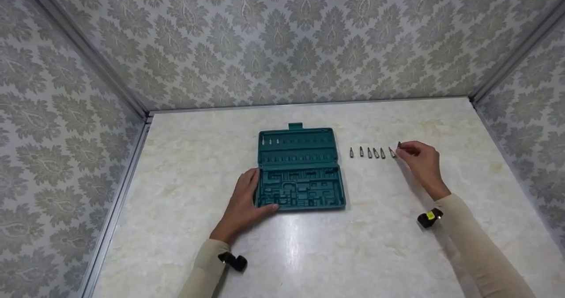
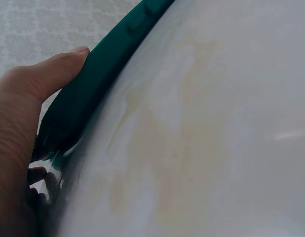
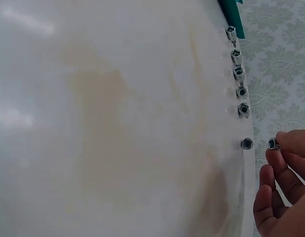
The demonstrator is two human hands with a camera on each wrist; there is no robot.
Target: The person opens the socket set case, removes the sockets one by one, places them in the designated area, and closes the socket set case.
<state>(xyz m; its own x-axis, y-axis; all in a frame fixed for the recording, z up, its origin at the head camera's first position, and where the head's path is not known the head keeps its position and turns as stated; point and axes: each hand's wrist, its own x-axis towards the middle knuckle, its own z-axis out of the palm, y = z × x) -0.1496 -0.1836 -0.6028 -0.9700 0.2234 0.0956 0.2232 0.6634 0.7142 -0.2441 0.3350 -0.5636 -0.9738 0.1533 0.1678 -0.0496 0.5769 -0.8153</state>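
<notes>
Seeming light, best held mid-barrel, a silvery metal socket (image 3: 274, 143) is pinched by the right grip (image 1: 424, 165), a green plastic box (image 1: 304, 149) by the left (image 1: 242, 201).

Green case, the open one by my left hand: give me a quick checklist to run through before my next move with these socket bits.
1. Green case open: ok, both halves spread on the table.
2. Case steadied: ok, left hand holds its left side.
3. Bit in grasp: ok, right hand pinches one socket bit.
4. Loose bits in reach: ok, six bits lined up right of the case.
5. Top row full: not ok, three bits at its left end only.
6. Held bit's size marking: cannot tell.
</notes>
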